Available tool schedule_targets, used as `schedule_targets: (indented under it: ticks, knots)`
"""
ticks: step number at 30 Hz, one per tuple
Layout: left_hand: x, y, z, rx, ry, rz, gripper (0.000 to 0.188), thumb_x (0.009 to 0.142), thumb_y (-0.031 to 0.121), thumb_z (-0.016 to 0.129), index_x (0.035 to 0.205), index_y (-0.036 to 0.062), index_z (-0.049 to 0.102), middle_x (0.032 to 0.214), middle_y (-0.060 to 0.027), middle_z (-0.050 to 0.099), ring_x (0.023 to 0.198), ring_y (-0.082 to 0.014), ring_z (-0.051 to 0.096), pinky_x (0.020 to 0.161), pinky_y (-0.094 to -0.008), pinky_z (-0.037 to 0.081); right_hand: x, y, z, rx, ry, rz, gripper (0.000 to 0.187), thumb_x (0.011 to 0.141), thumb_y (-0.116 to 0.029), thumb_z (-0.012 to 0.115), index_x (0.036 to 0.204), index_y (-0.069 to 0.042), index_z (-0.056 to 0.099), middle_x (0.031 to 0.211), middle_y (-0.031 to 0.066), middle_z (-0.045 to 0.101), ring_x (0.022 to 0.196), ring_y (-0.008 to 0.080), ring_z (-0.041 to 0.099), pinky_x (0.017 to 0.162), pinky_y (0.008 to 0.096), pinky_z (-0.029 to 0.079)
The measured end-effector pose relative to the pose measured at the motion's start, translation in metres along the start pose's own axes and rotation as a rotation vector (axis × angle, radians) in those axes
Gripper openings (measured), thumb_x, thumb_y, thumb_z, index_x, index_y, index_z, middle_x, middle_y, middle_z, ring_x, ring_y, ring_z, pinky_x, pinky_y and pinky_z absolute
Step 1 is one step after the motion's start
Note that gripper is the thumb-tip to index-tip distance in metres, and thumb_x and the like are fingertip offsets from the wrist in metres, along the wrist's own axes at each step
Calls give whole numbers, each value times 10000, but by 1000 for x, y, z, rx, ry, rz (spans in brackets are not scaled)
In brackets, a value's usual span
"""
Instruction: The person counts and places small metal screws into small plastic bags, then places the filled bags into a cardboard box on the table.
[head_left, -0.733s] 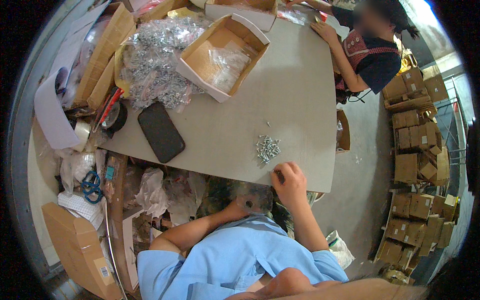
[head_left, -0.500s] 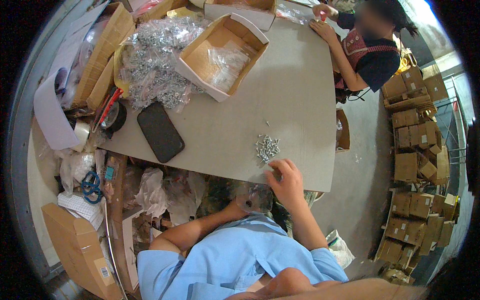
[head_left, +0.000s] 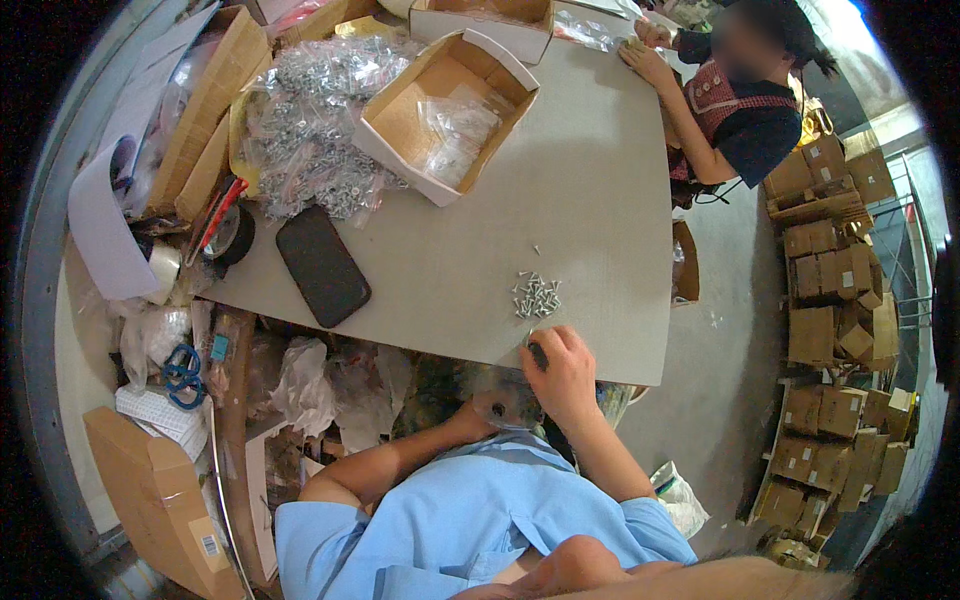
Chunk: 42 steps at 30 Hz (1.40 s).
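Note:
A small pile of silver screws point(head_left: 538, 296) lies near the table's front edge, with one loose screw point(head_left: 537, 250) just beyond it. On the near side of the pile, my right hand point(head_left: 562, 372) is at the table edge with thumb and fingers curled together. Whatever is between those fingers is too small or hidden to make out. Below the edge, my left hand point(head_left: 473, 422) grips a clear plastic piece point(head_left: 497, 385), bag-like or cup-like, close to my shirt; most of its fingers are covered.
Bags of metal fasteners point(head_left: 320, 120) are heaped at the back left beside an open carton point(head_left: 445, 165) holding clear bags. A black phone-shaped case point(head_left: 322, 266) rests on the grey table point(head_left: 440, 275). Across the table a person point(head_left: 740, 110) works. Stacked cartons point(head_left: 815, 335) line the right.
My right hand has drawn back slightly from the screw pile toward the table edge, its fingers curling in. My left hand stays almost in place. Across the table, the other person's hands shifted slightly.

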<state>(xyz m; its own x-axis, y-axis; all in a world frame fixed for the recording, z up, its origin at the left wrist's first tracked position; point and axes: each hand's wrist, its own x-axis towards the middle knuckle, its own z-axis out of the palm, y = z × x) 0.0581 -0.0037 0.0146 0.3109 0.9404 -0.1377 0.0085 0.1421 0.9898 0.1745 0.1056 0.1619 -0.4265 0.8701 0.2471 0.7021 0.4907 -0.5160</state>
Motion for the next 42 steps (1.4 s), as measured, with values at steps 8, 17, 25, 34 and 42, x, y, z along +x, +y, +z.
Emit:
schedule_targets:
  ticks: [8,17,25,34,42]
  knots:
    - [-2,11,-3,64,-36,-110,213,775,229,755,881,94,630,922,-61,653,872,-196,595,772,-341,479,9,17,-18,161,-121,155,199,752,-118,702,924,-42,635,858,113,592,693,244,606,626,330,494]
    - [-1,19,-3,110,36,-52,237,714,181,782,815,31,629,817,-100,652,746,-201,600,699,-355,486,23,23,4,-28,104,54,192,740,-160,731,845,-36,629,820,106,587,694,260,592,609,361,479]
    - [-1,9,-1,67,16,-44,196,735,157,759,824,33,635,827,-102,655,752,-190,601,708,-341,487,8,20,-6,13,-23,45,115,745,-146,720,804,-66,662,809,96,620,687,270,607,611,357,487]
    - [-1,6,2,130,122,21,191,772,177,741,857,66,612,868,-41,615,825,-142,561,755,-310,462,-13,13,-33,346,-350,50,114,736,-132,729,789,-58,661,772,95,606,706,275,598,628,357,488]
    - [-1,8,-3,56,22,-164,209,786,202,734,841,59,591,863,-42,610,811,-156,560,745,-306,459,-17,16,-24,311,-208,-27,112,733,-98,723,788,-45,641,748,82,572,673,252,574,612,338,478]
